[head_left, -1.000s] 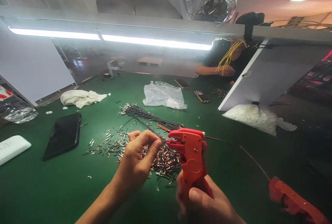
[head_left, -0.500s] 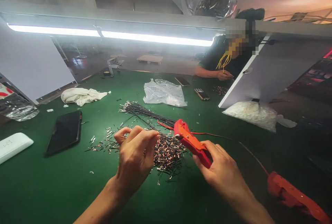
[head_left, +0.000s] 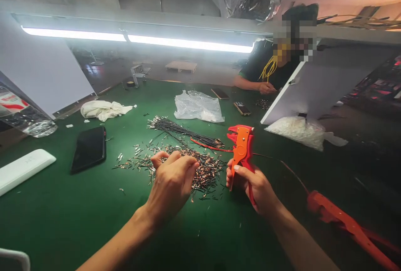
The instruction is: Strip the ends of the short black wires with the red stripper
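My right hand (head_left: 253,181) is wrapped round the handles of a red and orange wire stripper (head_left: 242,145), whose jaws point up and left. Over the left side of a pile of short dark pieces with copper-coloured ends (head_left: 206,172), my left hand (head_left: 175,175) is pinched closed; what its fingertips hold, if anything, is too small to make out. Behind the pile lies a bundle of black wires (head_left: 181,131) with silvery tips at its left end. A red wire (head_left: 209,146) runs from near the bundle behind the tool.
A second red tool (head_left: 341,216) lies right. Left are a black phone (head_left: 89,149), a white device (head_left: 26,170), a cloth (head_left: 105,110) and a bottle (head_left: 28,116). Behind lie a plastic bag (head_left: 199,107) and a handset (head_left: 242,108). Across the table, a person (head_left: 266,83) handles yellow wires.
The wire stripper has turned from slanting toward my left hand to nearly upright, away from it. My left hand stays pinched near the pile. The whole view has shifted slightly.
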A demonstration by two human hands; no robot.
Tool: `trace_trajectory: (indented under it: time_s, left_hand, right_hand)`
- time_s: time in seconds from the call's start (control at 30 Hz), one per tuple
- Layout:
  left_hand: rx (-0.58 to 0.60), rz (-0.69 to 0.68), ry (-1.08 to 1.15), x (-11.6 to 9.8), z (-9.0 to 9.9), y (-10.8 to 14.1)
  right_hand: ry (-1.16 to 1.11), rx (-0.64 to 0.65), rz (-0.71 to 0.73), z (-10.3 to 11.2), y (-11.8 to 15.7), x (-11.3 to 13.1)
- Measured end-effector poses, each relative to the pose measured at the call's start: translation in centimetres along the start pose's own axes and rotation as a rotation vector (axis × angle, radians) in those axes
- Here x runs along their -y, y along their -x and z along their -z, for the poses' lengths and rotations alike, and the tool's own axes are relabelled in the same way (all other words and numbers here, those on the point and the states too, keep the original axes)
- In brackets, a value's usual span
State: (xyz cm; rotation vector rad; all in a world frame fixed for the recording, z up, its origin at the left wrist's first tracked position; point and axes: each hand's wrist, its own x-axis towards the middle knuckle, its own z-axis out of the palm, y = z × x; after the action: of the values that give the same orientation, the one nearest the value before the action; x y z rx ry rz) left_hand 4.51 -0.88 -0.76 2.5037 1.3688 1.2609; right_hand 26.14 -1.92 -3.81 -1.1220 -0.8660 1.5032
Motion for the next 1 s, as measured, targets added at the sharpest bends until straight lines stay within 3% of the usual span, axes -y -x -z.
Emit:
trace_trajectory:
  time_s: [0.17,0.3,0.5,0.67,0.83,1.0]
  left_hand:
    - [0.038,0.02,-0.024,0.7,-0.2,3.0]
    - [0.051,0.166,0.086,1.1,0.0,3.8]
    - [0.044,0.387,0.187,2.1,0.3,1.9]
    - [0.14,0.518,0.412,2.6,-0.3,0.4]
    - [0.25,0.582,0.679,2.1,-1.5,0.2]
    - [0.279,0.566,0.761,1.4,-2.9,-0.6]
  right_hand:
    - [0.021,-0.033,0.034,0.0,-0.4,-0.8]
    - [-0.013,0.014,0.037,0.1,-0.3,-0.7]
    - [-0.134,0.212,-0.012,-0.6,0.5,-0.1]
    - [-0.217,0.276,-0.042,-1.2,0.6,-1.0]
    - [-0.235,0.282,-0.053,-1.5,0.6,-1.5]
    - [-0.258,0.304,-0.034,-1.8,0.8,-1.3]
